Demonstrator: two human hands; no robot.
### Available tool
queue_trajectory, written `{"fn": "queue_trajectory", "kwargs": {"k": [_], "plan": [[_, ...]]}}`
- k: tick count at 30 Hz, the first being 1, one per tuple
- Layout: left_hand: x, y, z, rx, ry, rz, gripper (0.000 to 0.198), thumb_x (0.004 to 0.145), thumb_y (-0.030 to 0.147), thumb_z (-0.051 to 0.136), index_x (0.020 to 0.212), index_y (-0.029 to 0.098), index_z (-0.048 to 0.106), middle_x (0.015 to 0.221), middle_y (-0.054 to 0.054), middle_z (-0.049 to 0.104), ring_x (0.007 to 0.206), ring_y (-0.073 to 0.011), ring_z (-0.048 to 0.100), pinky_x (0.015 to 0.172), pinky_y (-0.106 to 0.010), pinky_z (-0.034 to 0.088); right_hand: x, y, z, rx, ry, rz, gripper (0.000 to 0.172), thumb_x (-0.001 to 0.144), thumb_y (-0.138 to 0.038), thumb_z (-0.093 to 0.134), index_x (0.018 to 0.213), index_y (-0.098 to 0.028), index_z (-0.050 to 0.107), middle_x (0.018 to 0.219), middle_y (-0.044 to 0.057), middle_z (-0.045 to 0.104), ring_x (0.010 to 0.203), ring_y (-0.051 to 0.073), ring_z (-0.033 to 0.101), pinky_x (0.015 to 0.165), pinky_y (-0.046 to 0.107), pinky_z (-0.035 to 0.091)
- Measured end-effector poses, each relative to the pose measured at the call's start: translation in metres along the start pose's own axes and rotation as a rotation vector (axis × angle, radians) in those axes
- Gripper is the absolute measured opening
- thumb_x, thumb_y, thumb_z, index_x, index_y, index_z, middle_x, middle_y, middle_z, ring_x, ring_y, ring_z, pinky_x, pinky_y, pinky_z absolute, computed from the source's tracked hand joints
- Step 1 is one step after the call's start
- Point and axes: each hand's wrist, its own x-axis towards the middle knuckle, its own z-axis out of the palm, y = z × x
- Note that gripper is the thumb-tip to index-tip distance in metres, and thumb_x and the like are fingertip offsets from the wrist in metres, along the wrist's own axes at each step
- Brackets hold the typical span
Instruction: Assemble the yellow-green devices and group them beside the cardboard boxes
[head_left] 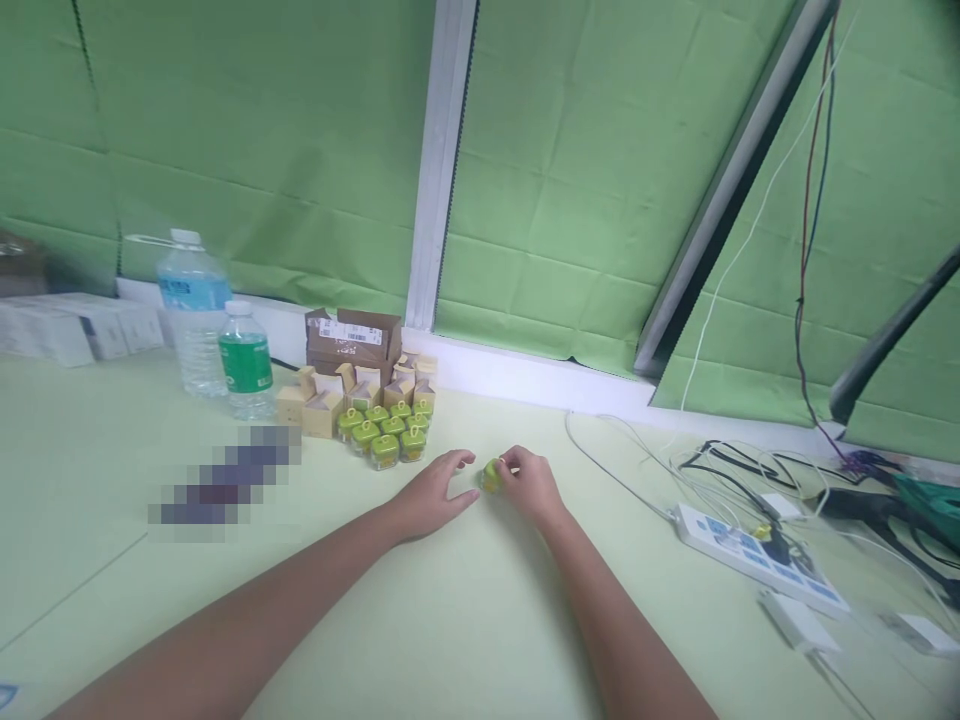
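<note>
Between my hands on the pale green table stands a small clear container with a green lid (490, 476). My right hand (528, 482) has its fingers closed on the container's right side. Just left of it, my left hand (439, 494) is open, thumb and fingers apart, with nothing in them and a gap to the container. Beyond my left hand, several matching green-lidded containers (385, 446) with small loops on top stand packed together. Opened small tan boxes (324, 412) stand right behind that group.
A brown cardboard box (352, 345) stands by the wall. To its left are a green-labelled bottle (246, 365) and a larger blue-labelled bottle (193, 320). White boxes (97, 330) are far left. On the right lie a power strip (757, 560) and tangled cables (742, 470).
</note>
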Motion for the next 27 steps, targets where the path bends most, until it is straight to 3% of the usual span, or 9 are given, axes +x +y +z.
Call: {"fn": "queue_trajectory", "kwargs": {"k": [5,16,22,27], "plan": [[-0.001,-0.003,0.0,0.017,-0.03,0.011,0.045,0.087,0.039,0.062,0.129,0.025,0.053,0.131,-0.011,0.059,0.122,-0.0284,0.057,0.104,-0.045,0.048,-0.003,-0.008,0.007,0.182,-0.092,-0.041,0.015,0.085,-0.034,0.058,0.082,-0.022,0.067,0.09,0.004,0.074,0.076,0.019,0.069,0.068,0.031,0.051],[0.001,-0.003,-0.001,0.007,-0.029,0.011,0.044,0.086,0.038,0.063,0.127,0.026,0.053,0.128,-0.008,0.06,0.12,-0.027,0.057,0.101,-0.042,0.049,-0.006,-0.007,0.016,0.344,-0.141,-0.051,0.022,0.086,-0.04,0.058,0.089,-0.021,0.069,0.09,0.004,0.073,0.085,0.021,0.068,0.075,0.033,0.054],[0.003,0.008,-0.005,-0.002,-0.012,0.02,0.038,0.078,0.03,0.066,0.115,0.023,0.059,0.112,-0.006,0.065,0.096,-0.0233,0.063,0.08,-0.034,0.052,-0.013,-0.023,0.024,0.406,-0.145,-0.093,0.018,0.083,-0.035,0.062,0.091,-0.022,0.071,0.1,0.006,0.071,0.092,0.021,0.068,0.079,0.033,0.056],[0.003,0.011,-0.006,0.0,-0.015,0.011,0.036,0.076,0.028,0.067,0.111,0.024,0.06,0.106,-0.004,0.065,0.091,-0.0222,0.063,0.079,-0.034,0.051,-0.014,-0.022,0.023,0.402,-0.164,-0.035,0.017,0.081,-0.034,0.064,0.092,-0.022,0.071,0.101,0.006,0.071,0.093,0.022,0.068,0.077,0.034,0.057]]}}
